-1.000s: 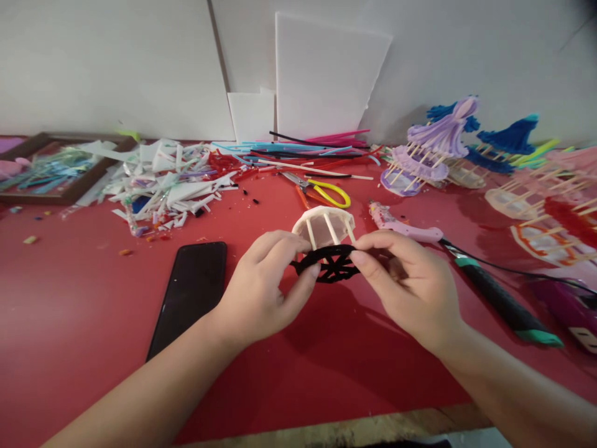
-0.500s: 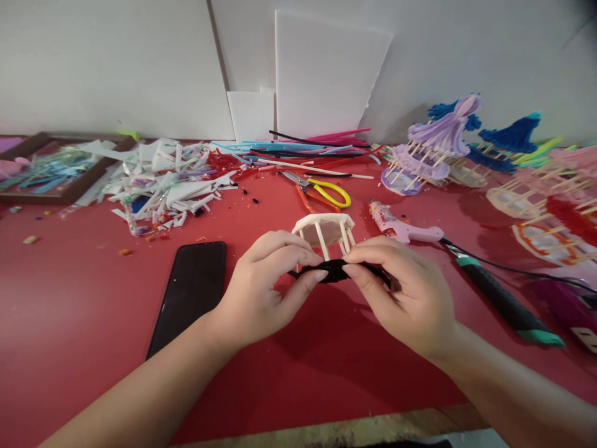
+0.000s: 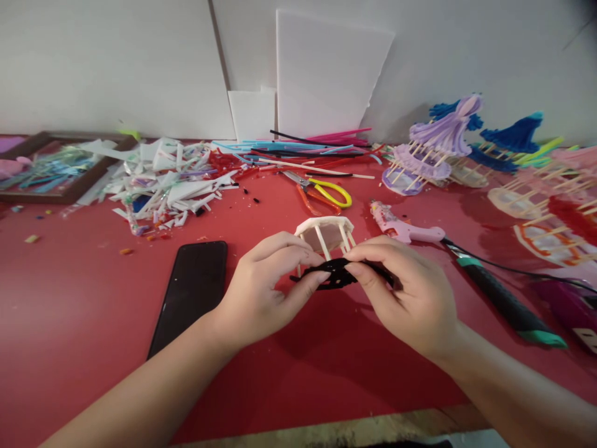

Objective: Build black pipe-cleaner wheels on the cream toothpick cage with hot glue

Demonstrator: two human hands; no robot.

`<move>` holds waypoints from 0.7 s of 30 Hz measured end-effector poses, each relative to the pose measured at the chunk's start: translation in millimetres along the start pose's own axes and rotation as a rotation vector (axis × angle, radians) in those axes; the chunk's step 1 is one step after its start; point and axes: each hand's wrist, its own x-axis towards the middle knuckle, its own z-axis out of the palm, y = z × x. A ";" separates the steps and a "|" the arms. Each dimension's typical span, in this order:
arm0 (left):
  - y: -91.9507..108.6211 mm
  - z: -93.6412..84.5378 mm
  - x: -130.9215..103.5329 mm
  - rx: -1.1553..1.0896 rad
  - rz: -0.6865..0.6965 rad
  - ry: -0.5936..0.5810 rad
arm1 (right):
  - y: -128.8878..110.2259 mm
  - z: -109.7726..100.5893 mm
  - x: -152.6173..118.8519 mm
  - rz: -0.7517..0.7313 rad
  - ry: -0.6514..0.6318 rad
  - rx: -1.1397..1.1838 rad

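Note:
Between my two hands is a small craft frame: a white many-sided base (image 3: 324,224) joined by pale sticks (image 3: 322,242) to a black fuzzy piece (image 3: 336,274) that looks like pipe cleaner. My left hand (image 3: 265,286) pinches the left part of the black piece between thumb and fingers. From the other side, my right hand (image 3: 405,289) pinches it near its middle and right. The black piece faces me, with the white base on the far side. My fingers hide both ends of the black piece and some of the sticks.
A phone (image 3: 189,292) lies left of my left hand. Yellow-and-orange scissors (image 3: 321,191), a pink glue gun (image 3: 405,230) and a green-and-black cutter (image 3: 506,298) lie beyond and to the right. Scraps (image 3: 172,180), pipe cleaners (image 3: 298,149) and finished-looking stick models (image 3: 433,137) line the back.
The black piece has tilted toward me, so more of its face and small pale spots show. Both hands keep their pinch in nearly the same place.

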 end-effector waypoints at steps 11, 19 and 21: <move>2.2 -0.4 1.1 -0.008 -0.053 0.004 | -1.9 0.1 -2.8 -0.088 -0.047 0.026; 1.6 -0.8 -0.4 -0.015 -0.039 -0.014 | 0.0 1.4 -1.9 -0.095 -0.053 0.039; 1.8 -0.8 -0.4 -0.020 -0.034 -0.017 | 0.4 1.4 -2.1 -0.101 -0.048 0.039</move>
